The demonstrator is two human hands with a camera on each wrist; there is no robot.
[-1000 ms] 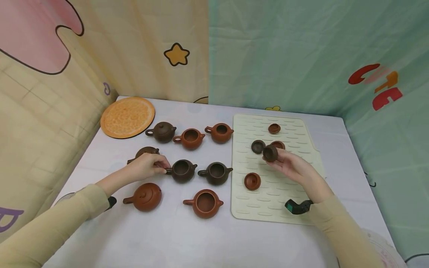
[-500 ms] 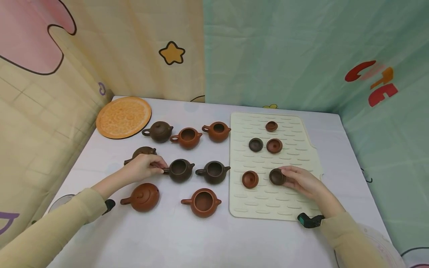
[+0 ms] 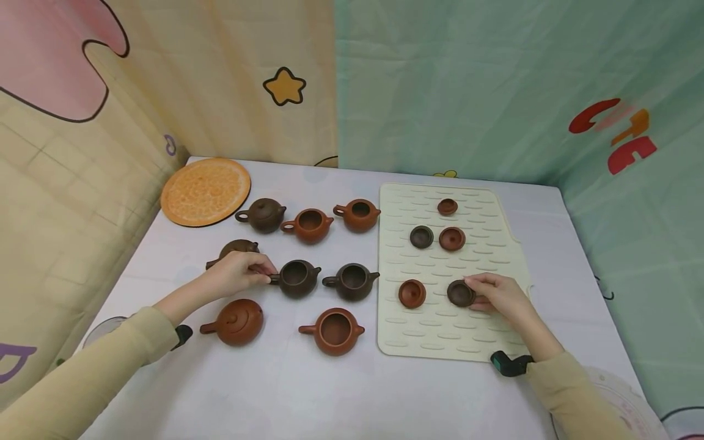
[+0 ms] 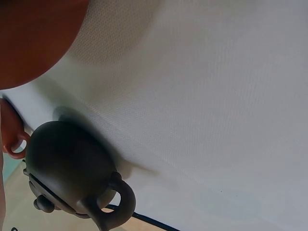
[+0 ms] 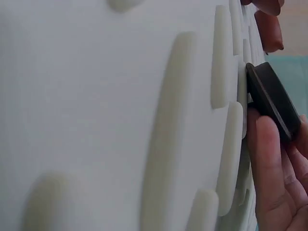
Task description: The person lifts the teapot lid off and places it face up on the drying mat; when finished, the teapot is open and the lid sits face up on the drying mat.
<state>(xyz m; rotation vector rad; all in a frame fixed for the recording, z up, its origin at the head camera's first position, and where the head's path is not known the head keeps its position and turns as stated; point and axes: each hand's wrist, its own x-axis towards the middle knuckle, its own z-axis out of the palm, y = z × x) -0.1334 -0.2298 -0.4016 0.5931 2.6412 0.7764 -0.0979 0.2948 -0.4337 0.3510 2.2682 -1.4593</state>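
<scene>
My right hand pinches a dark brown teapot lid, turned underside up, at the cream mat. The right wrist view has the same lid between thumb and fingers, slightly tilted against the mat. With its fingertips my left hand grips the handle of a dark lidless teapot, which stands on the table. Just right of it is another dark lidless teapot. Beside my right hand lies an upturned reddish lid. The left wrist view misses my left fingertips and shows a dark lidded teapot.
Farther back on the mat lie a dark lid and two reddish lids. A red lidded teapot and a red lidless one stand in front. More teapots stand behind, near a round orange board.
My right hand has brought the dark lid toward me and slightly right, down to the mat beside the front reddish lid. My left hand keeps its grip on the teapot handle.
</scene>
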